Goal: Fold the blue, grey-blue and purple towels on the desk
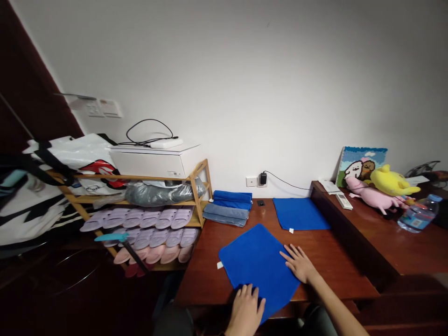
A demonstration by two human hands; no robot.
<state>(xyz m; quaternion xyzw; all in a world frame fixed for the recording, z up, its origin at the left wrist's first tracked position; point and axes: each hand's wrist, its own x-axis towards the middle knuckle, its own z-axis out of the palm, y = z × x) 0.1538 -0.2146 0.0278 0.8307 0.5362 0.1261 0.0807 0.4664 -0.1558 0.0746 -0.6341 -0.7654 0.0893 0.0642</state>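
Observation:
A blue cloth (257, 261) lies spread flat and turned cornerwise on the brown wooden table (199, 275), its near corner hanging past the front edge. A small white tag (220, 265) sticks out at its left corner. My left hand (246, 308) rests on the near left side of the cloth, fingers spread. On the right edge of the same cloth lies my right hand (298, 263), its fingers stretched out flat. Behind it, another blue cloth (301, 213) is laid flat. Folded blue cloth (233, 199) and folded grey-blue cloth (226, 214) sit at the back left.
A wooden rack (198, 186) with several slippers (164, 218) and a white box (150, 163) stands left. On the raised right surface (378, 233) are a pink plush toy (373, 196), a yellow plush toy (392, 180), a bottle (418, 215) and a remote (344, 201). A black plug (263, 178) sits in the wall.

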